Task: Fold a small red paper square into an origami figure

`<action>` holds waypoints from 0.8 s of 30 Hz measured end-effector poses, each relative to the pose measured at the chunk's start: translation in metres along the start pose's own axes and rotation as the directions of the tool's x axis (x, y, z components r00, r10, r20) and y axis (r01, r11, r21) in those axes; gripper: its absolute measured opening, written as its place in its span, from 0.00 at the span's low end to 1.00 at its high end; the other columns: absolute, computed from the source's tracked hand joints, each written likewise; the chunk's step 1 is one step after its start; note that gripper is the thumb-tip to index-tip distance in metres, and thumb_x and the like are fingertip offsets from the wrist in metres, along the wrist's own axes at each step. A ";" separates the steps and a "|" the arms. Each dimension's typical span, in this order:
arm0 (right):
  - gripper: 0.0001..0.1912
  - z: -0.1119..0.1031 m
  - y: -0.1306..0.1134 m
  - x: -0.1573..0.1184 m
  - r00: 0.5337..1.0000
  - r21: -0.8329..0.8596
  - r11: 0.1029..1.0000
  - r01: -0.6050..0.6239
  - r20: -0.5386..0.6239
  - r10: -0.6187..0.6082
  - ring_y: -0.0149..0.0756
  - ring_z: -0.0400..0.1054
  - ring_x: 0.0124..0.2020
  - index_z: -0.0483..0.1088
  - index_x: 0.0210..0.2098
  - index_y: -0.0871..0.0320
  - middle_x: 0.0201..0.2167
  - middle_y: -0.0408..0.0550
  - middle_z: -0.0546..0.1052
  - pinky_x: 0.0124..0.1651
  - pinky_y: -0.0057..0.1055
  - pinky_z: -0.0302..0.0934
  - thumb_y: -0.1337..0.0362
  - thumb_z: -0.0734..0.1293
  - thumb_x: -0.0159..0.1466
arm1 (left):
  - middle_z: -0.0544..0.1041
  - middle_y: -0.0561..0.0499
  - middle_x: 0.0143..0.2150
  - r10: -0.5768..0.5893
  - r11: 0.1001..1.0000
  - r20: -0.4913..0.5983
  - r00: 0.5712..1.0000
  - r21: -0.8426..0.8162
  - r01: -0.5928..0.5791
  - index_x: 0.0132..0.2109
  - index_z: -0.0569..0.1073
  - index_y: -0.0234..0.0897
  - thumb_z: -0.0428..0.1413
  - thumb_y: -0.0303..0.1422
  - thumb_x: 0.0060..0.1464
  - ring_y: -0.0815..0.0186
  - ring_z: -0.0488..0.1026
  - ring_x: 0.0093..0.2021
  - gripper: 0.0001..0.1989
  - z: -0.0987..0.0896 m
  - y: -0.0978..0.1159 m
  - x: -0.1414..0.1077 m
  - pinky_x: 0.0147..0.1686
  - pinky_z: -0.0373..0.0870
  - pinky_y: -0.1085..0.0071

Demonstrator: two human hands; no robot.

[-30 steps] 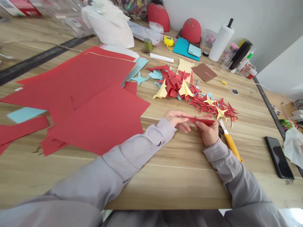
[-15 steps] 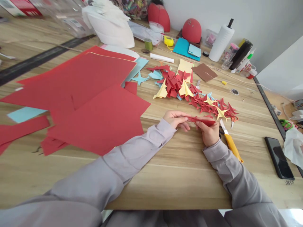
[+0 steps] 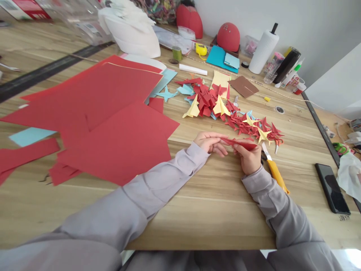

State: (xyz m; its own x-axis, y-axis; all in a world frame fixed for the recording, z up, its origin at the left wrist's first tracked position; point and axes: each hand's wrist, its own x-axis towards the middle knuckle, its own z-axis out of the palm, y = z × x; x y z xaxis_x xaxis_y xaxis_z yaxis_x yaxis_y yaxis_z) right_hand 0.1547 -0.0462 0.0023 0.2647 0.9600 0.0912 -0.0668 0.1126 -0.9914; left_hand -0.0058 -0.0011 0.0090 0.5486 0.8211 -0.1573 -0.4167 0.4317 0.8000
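Between my hands, just above the table, is a narrow piece of folded red paper [image 3: 244, 144]. My left hand [image 3: 209, 143] pinches its left end with thumb and fingers, the lower fingers loosely curled beneath. My right hand [image 3: 249, 157] grips the other end, thumb on the near side. Beyond them lies a heap of red folded paper pieces [image 3: 207, 98], with yellow and light-blue ones among it. A second cluster of small red folded pieces [image 3: 244, 123] stretches to the right. A craft knife with a yellow handle [image 3: 276, 175] rests beside my right wrist.
Large red paper sheets [image 3: 121, 139] cover the left of the table. A black phone [image 3: 332, 188] lies at the right. Along the back stand a white paper roll [image 3: 264, 51], a yellow tape measure [image 3: 201, 49] and a red dome [image 3: 228, 36]. Small scissors [image 3: 278, 142] lie by the cluster.
The lower fingers of my left hand have shifted slightly to the right under the paper. Both hands keep hold of it, and the rest looks the same.
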 end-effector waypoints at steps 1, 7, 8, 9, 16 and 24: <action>0.07 0.000 0.000 0.000 1.000 -0.009 1.000 -0.005 -0.005 0.005 0.29 0.65 0.18 0.76 0.27 0.56 0.18 0.41 0.74 0.23 0.29 0.61 0.64 0.73 0.47 | 0.79 0.38 0.30 0.001 1.000 0.002 1.000 -0.009 -0.001 0.39 0.74 0.23 0.53 0.24 0.46 0.58 0.77 0.23 0.13 0.000 0.000 0.000 0.22 0.74 0.65; 0.06 0.001 -0.002 0.000 0.999 0.018 0.999 -0.032 -0.001 0.032 0.29 0.65 0.19 0.76 0.27 0.57 0.19 0.41 0.75 0.23 0.28 0.62 0.65 0.73 0.47 | 0.77 0.46 0.22 0.040 0.999 -0.043 0.998 0.034 -0.038 0.42 0.73 0.24 0.58 0.25 0.42 0.59 0.76 0.22 0.16 0.005 -0.001 -0.001 0.21 0.73 0.67; 0.06 0.001 -0.002 -0.001 0.999 0.028 0.999 -0.034 0.006 0.033 0.29 0.65 0.19 0.76 0.27 0.56 0.20 0.41 0.75 0.23 0.28 0.62 0.65 0.73 0.47 | 0.77 0.47 0.22 0.059 0.996 -0.053 0.997 0.065 -0.056 0.41 0.73 0.24 0.60 0.26 0.41 0.60 0.76 0.22 0.17 0.006 -0.002 -0.001 0.22 0.73 0.68; 0.06 0.001 -0.002 -0.001 0.999 0.036 0.999 -0.033 0.013 0.033 0.28 0.65 0.19 0.77 0.27 0.56 0.21 0.41 0.76 0.23 0.28 0.61 0.65 0.73 0.47 | 0.77 0.47 0.22 0.081 0.993 -0.062 0.995 0.094 -0.075 0.40 0.74 0.25 0.62 0.27 0.40 0.62 0.76 0.21 0.16 0.008 -0.003 -0.002 0.21 0.74 0.69; 0.06 0.001 -0.003 -0.002 0.999 0.000 1.000 -0.002 0.042 0.002 0.29 0.65 0.19 0.77 0.27 0.56 0.22 0.42 0.77 0.23 0.28 0.60 0.65 0.73 0.47 | 0.76 0.48 0.19 0.106 0.988 -0.095 0.990 0.122 -0.094 0.32 0.75 0.27 0.66 0.28 0.34 0.64 0.74 0.20 0.14 0.010 -0.005 -0.002 0.20 0.74 0.70; 0.06 0.000 -0.001 -0.001 1.000 0.016 1.000 -0.001 0.024 0.001 0.30 0.66 0.19 0.77 0.27 0.55 0.20 0.41 0.76 0.24 0.29 0.61 0.66 0.73 0.47 | 0.76 0.46 0.18 0.029 0.998 -0.047 0.999 0.055 -0.026 0.35 0.76 0.24 0.60 0.25 0.41 0.61 0.76 0.21 0.10 0.006 -0.002 -0.001 0.20 0.73 0.71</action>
State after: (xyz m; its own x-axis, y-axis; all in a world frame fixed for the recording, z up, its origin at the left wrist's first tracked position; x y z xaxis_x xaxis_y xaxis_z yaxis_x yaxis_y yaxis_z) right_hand 0.1541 -0.0471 0.0031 0.2410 0.9661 0.0927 -0.0829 0.1157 -0.9898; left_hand -0.0012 -0.0044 0.0109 0.5021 0.8496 -0.1613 -0.3904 0.3891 0.8344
